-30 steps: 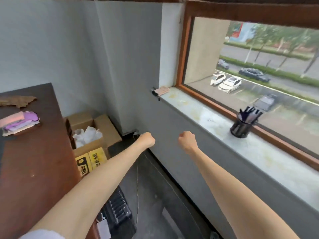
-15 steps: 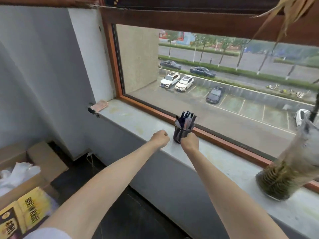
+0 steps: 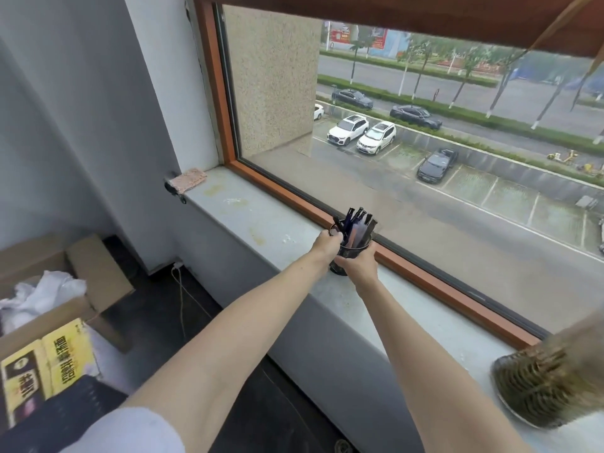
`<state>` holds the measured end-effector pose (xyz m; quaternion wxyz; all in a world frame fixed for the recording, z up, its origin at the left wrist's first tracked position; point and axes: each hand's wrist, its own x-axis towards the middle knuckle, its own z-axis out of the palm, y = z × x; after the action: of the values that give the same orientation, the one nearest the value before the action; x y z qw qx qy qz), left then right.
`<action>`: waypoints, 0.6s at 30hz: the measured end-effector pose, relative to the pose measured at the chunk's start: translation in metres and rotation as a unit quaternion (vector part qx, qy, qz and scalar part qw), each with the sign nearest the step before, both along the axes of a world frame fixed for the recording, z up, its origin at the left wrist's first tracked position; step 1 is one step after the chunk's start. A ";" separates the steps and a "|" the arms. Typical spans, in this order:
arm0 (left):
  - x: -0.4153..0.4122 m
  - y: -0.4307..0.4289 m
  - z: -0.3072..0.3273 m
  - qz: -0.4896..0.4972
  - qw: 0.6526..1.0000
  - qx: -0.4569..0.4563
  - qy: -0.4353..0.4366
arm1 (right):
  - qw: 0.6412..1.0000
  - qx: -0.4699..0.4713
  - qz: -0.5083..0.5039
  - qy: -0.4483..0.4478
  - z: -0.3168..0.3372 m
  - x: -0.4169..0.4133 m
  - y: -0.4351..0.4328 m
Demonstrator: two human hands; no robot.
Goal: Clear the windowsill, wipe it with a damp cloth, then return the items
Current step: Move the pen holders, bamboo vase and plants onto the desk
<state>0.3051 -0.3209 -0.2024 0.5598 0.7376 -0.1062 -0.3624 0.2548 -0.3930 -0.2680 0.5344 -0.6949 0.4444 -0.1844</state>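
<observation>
The left hand (image 3: 327, 245) and right hand (image 3: 359, 268) wrap their fingers round the black pen cup (image 3: 352, 254), near the glass (image 3: 457, 243) on the windowsill (image 3: 261, 217). If it tips when lifted, the pens (image 3: 358, 220) (they stick up high) could spill out.

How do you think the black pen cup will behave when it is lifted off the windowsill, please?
Probably light and stiff: the pen cup looks like thin mesh. Likely top-heavy, since its pens stand well above the rim, so tilting could spill them. Both the left hand and right hand grip it, which should keep it steady.
</observation>
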 end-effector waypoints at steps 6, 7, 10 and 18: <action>-0.002 0.002 0.000 0.032 0.999 -0.034 0.027 | 0.995 -0.082 -0.047 -0.010 0.004 0.002 0.016; -0.001 0.003 -0.001 0.033 0.998 -0.041 0.025 | 0.994 -0.090 -0.053 -0.014 0.003 0.002 0.017; -0.002 0.009 0.003 0.026 0.998 -0.054 0.016 | 0.991 -0.110 -0.074 -0.034 0.007 0.005 0.021; 0.004 0.025 0.022 0.017 0.999 -0.046 0.001 | 0.985 -0.137 -0.073 -0.078 0.029 0.006 0.016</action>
<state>0.3094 -0.2964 -0.1803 0.5996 0.7123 -0.1097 -0.3479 0.2603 -0.3768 -0.2385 0.4522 -0.7110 0.4209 -0.3359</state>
